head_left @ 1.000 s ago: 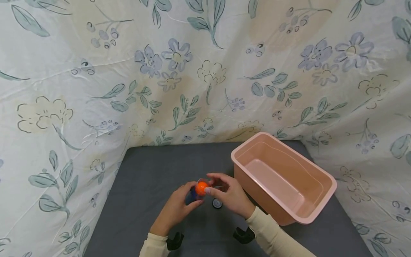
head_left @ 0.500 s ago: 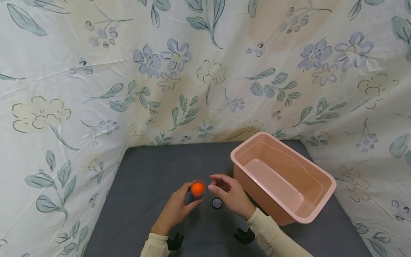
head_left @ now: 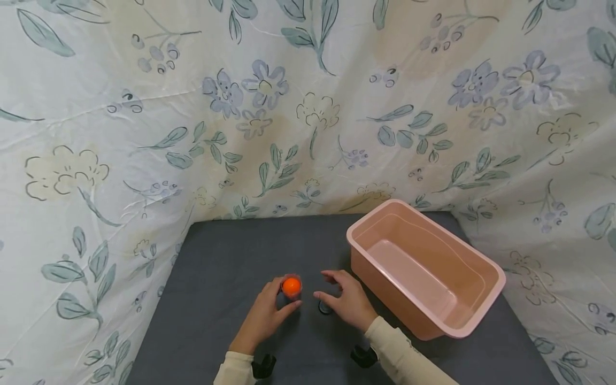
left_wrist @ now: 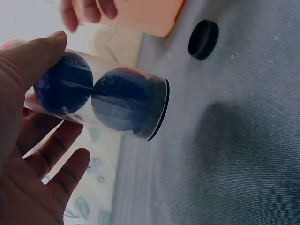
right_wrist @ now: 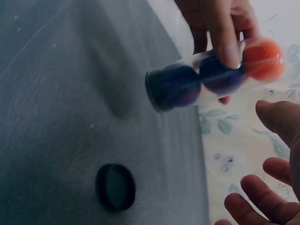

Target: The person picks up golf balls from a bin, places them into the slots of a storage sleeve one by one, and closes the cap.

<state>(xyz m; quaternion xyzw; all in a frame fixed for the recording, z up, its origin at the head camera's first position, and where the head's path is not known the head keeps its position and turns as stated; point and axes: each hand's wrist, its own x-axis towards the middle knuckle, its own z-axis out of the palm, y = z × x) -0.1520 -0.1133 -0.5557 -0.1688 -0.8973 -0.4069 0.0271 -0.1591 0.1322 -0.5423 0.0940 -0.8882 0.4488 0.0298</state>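
Observation:
My left hand [head_left: 262,316] grips a clear plastic tube [left_wrist: 96,93] between thumb and fingers, raised over the dark table. Two dark blue balls [right_wrist: 179,86] sit in its lower part, above a dark cap on the bottom end. An orange ball [head_left: 291,287] lies at the upper end, which faces the head camera. To the right, my right hand [head_left: 350,302] holds nothing, thumb and fingers spread apart beside the tube. A loose round black cap [right_wrist: 115,187] lies on the table below my right hand, its hollow side showing in the left wrist view.
A deep pink plastic bin [head_left: 358,251] stands on the right of the table, just beyond my right hand. The dark cloth-covered table [head_left: 231,251] ends at a floral curtain [head_left: 313,133] behind and at the sides.
My right hand has come off the orange ball, drawn away and lowered toward the loose cap. My left hand has shifted slightly left with the tube, and the orange ball now sits in its top.

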